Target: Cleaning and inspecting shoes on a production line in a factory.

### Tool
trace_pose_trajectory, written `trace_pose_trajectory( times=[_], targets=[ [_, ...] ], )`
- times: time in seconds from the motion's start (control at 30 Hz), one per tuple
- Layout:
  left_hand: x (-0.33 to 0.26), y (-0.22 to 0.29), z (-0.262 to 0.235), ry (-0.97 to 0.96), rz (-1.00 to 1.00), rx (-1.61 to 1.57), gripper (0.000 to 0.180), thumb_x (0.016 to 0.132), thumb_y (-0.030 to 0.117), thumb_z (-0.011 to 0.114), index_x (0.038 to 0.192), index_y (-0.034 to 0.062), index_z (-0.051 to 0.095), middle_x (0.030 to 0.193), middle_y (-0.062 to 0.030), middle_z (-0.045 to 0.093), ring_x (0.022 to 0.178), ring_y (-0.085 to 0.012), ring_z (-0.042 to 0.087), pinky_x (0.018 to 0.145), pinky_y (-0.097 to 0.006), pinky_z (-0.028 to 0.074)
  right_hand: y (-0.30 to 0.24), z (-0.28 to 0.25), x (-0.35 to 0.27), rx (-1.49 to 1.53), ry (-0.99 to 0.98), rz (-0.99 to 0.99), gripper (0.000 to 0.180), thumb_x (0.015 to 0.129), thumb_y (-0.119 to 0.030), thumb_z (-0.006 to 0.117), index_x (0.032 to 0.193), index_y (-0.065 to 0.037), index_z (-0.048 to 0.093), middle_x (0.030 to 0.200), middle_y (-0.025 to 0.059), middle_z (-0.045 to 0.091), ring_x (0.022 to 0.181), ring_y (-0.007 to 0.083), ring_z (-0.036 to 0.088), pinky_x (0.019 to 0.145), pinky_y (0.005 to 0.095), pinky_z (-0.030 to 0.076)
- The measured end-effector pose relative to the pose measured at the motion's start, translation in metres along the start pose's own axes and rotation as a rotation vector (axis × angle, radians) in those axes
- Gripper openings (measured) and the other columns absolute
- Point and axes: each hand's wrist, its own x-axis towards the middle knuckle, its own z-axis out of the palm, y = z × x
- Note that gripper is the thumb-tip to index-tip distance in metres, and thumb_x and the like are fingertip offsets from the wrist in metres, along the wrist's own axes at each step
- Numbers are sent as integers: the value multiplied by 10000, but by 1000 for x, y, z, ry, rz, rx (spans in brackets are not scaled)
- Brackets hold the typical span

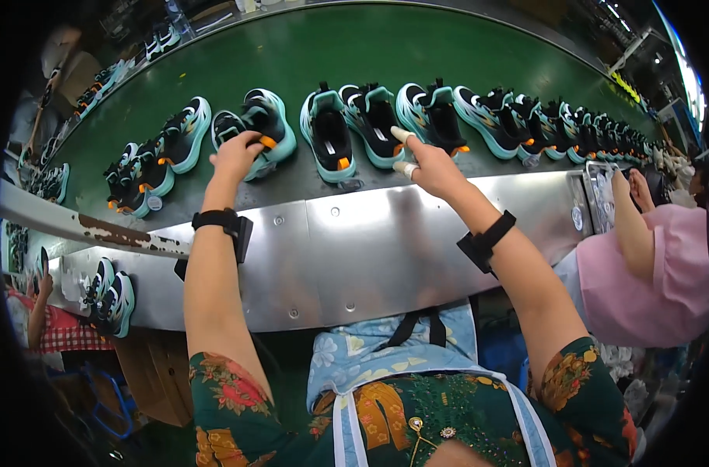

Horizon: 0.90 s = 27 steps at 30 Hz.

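A row of black and mint-green sneakers with orange heel tabs crosses the green belt. My left hand (pixel 234 159) pinches the orange heel tab of a tilted sneaker (pixel 270 110), which rests against another sneaker (pixel 228 127) beside it. Toward the right, my right hand (pixel 440 171) reaches over the steel ledge with thumb and forefinger apart, both in pale finger covers. Its fingertips are at the heel of a sneaker (pixel 371 117); whether they touch it I cannot tell. Another sneaker (pixel 323 128) stands upright to its left, and one more (pixel 436 113) to its right.
A steel ledge (pixel 370 241) runs along the belt's near side. At the left, a worn white metal bar (pixel 98 226) crosses it, with a pair of sneakers (pixel 113 296) beyond. One person in pink (pixel 650 265) sits at the right; another in red check (pixel 63 331) at the left.
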Motion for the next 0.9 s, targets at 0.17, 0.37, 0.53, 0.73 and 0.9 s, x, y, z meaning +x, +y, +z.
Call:
trace_pose_trajectory(
  times=[0.17, 0.37, 0.53, 0.73, 0.9],
  targets=[
    [-20, 103, 20, 624, 500, -45, 147, 806, 252, 651, 817, 109, 680, 826, -58, 640, 856, -296, 565, 751, -470, 371, 36, 2, 37, -78, 48, -136, 313, 824, -223, 702, 1090, -89, 606, 868, 194, 659, 868, 367, 631, 759, 434, 488],
    [-68, 123, 64, 27, 387, -220, 246, 826, 136, 639, 1063, 87, 589, 945, -106, 627, 968, -315, 570, 785, -389, 462, -32, -23, -7, 127, -86, -87, 310, 777, -250, 763, 996, -51, 670, 792, 152, 673, 726, 300, 646, 674, 361, 491],
    [-162, 137, -34, -402, 669, -242, 126, 810, 47, 599, 932, 76, 592, 922, -105, 613, 920, -324, 565, 773, -411, 444, -43, -28, -133, 291, -252, -147, 314, 736, -261, 792, 973, -76, 704, 823, 141, 688, 716, 262, 677, 677, 329, 518],
    [-251, 126, -52, 87, 458, -187, 193, 799, -53, 555, 953, 34, 632, 984, -122, 604, 972, -304, 563, 831, -389, 422, -76, 5, -216, 372, -684, -197, 352, 837, -283, 683, 1094, -46, 638, 860, 225, 661, 842, 397, 638, 749, 433, 501],
    [-302, 148, -20, -338, -17, -691, 142, 851, 62, 626, 967, -11, 589, 838, -115, 574, 676, -206, 574, 568, -329, 451, -42, -60, -176, 730, -606, -246, 434, 782, -157, 749, 1200, -100, 647, 922, 69, 709, 784, 142, 655, 699, 314, 511]
  ],
)
